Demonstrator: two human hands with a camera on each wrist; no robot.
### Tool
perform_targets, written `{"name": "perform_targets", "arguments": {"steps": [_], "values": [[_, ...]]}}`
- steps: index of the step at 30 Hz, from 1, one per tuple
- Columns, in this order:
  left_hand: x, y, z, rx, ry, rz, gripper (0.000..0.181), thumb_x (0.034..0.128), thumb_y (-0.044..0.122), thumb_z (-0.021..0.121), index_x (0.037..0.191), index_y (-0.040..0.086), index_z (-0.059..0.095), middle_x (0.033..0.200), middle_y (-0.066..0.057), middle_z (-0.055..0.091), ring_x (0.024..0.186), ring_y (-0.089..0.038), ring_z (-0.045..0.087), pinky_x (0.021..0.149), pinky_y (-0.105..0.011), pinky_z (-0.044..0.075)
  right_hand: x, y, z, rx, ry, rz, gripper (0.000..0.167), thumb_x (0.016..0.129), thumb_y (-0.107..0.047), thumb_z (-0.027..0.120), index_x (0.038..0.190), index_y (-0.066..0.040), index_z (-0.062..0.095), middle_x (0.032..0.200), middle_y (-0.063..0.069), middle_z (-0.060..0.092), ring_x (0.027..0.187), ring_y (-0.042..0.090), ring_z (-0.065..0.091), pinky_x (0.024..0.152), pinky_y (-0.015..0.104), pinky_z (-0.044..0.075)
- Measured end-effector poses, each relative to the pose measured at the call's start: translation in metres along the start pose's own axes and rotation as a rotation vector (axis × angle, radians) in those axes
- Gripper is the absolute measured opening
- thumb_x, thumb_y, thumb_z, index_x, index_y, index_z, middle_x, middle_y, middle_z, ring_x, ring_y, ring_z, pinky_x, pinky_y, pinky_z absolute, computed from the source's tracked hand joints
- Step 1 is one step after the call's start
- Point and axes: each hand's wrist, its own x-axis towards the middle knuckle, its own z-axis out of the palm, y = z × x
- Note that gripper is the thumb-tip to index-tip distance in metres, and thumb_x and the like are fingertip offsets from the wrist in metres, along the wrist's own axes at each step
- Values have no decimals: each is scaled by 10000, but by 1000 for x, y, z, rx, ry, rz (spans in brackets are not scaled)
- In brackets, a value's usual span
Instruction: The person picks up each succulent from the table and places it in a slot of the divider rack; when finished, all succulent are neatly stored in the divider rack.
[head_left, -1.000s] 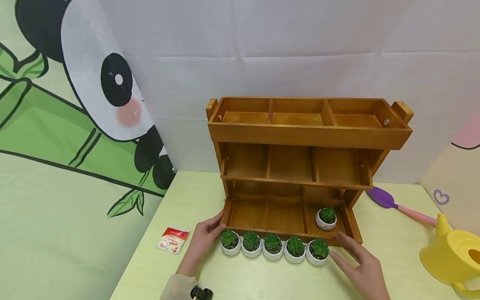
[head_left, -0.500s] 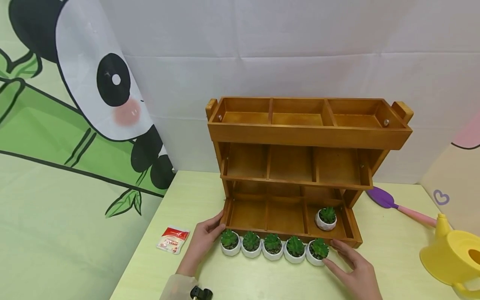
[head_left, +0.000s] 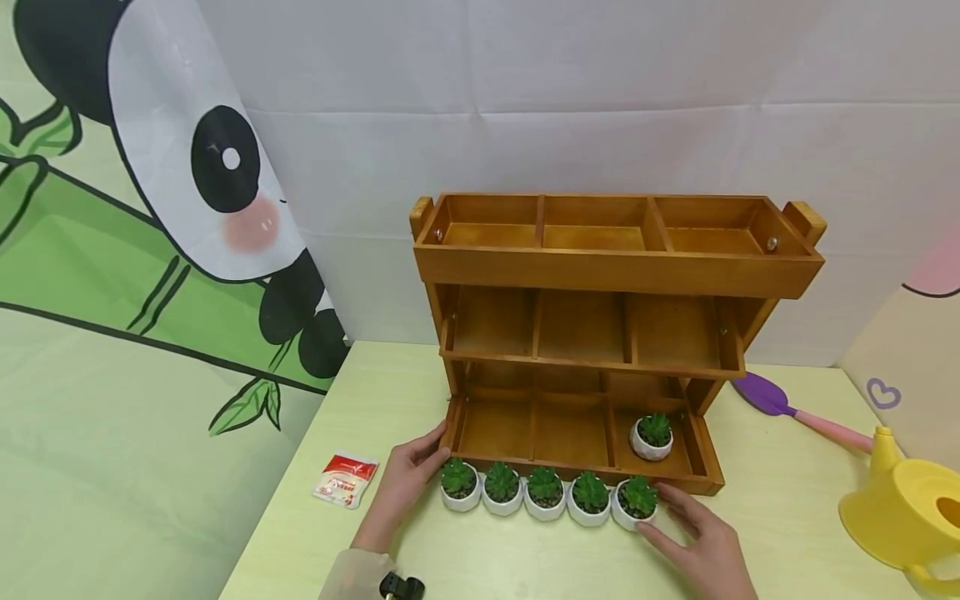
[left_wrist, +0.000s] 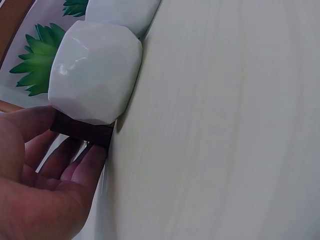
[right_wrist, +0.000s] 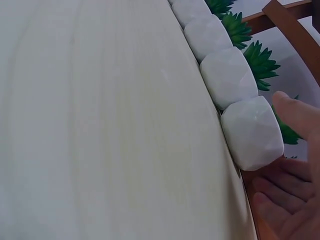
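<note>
In the head view, several small white faceted pots with green succulents line up along the front of a brown wooden tiered shelf (head_left: 618,271). My left hand (head_left: 405,477) grips the shelf's front left corner, thumb above and fingers below, beside the leftmost potted succulent (left_wrist: 95,70). My right hand (head_left: 701,540) is at the rightmost potted succulent (head_left: 634,502). Its thumb is by the pot's front and its index finger by the far side; firm contact cannot be told. Another potted succulent (head_left: 652,437) stands in the bottom tier's right compartment.
A yellow watering can (head_left: 903,512) stands at the right. Behind it lies a toy shovel (head_left: 765,395) with a purple blade and pink handle. A red and white packet (head_left: 346,480) lies left of my left hand on the pale table (head_left: 300,558).
My right hand has moved left, bringing thumb and index finger closer around the rightmost potted succulent. My left hand has kept its place on the shelf corner, and the pots have not moved.
</note>
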Motion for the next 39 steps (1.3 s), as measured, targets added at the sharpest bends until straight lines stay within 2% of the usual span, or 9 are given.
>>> {"name": "perform_targets", "arguments": {"steps": [2,6,11,18,25,39], "values": [[0,0,0,0,-1,0,483,1003,105,714,1473,95,604,1514,-109,548,1379,-318,530,1084,-371,487,0,-1,1,-14,-1,-11,892,812,-616,832,1435,-18,607,1387,205,647,1286,415,605,1097,551,486],[1,-1,0,1,0,0,478,1004,102,712,1471,101,608,1513,-102,549,1382,-309,527,1091,-365,479,1,-3,5,-28,-6,-21,889,805,-591,851,1416,10,611,1353,239,657,1231,403,647,1039,486,542],[2,-3,-1,4,2,-4,475,1002,94,712,1467,98,611,1512,-98,550,1387,-305,520,1094,-358,475,4,-7,8,-47,-17,-1,922,785,-593,866,1414,29,603,1356,291,634,1210,426,653,987,454,578],[3,-3,-1,11,0,-3,476,1000,92,715,1465,98,613,1515,-90,550,1395,-303,512,1096,-360,471,6,-13,10,-75,-3,29,984,753,-629,871,1411,50,599,1381,324,598,1201,458,645,967,489,587],[2,-3,-1,11,8,-1,479,996,91,720,1463,93,615,1514,-92,552,1397,-316,511,1098,-387,470,6,-16,16,-77,34,41,944,750,-561,909,1393,61,608,1349,336,612,1172,465,658,941,477,599],[3,-5,-1,12,14,-14,487,992,82,720,1466,84,609,1511,-84,557,1400,-315,510,1098,-405,467,5,-19,23,-151,96,38,946,748,-593,896,1361,74,627,1301,325,645,1135,475,672,945,555,581]]}}
